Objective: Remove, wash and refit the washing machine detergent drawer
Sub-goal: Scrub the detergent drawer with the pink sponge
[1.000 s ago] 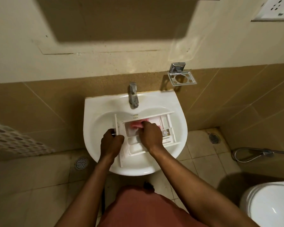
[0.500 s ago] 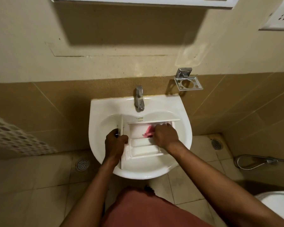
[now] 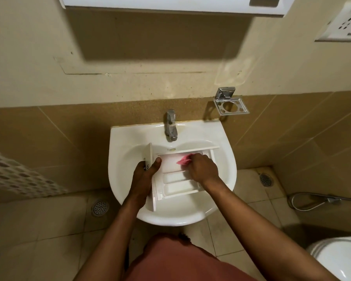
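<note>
- Both your forearms reach forward from the near edge, above a reddish garment (image 3: 180, 260). A white toilet (image 3: 342, 258) sits at the near right.
- Your left hand (image 3: 144, 175) grips the detergent drawer (image 3: 176, 185) by its front panel, which stands on edge at the drawer's left side. Your fingers wrap the outer face and your thumb hooks over the inner one.
- Your right hand (image 3: 203, 169) is curled round a pink cloth (image 3: 183, 160) and presses it into the drawer's large far compartment.
- That drawer lies open side up inside the bowl of the white sink (image 3: 122, 159), with its two smaller compartments on the side nearer you.
- On the tiled floor, one round drain (image 3: 100, 207) lies left of the sink, and a chrome hose (image 3: 312, 200) lies to the right.
- At the left edge you can see a perforated white panel (image 3: 14, 177).
- At the sink's far rim stands the chrome tap (image 3: 171, 125), its spout just beyond the drawer.
- Right of the tap, a chrome holder (image 3: 230, 105) is fixed to the wall. Higher up are a wall socket (image 3: 344, 24) at the right and a white cabinet (image 3: 170, 3) along the top.
</note>
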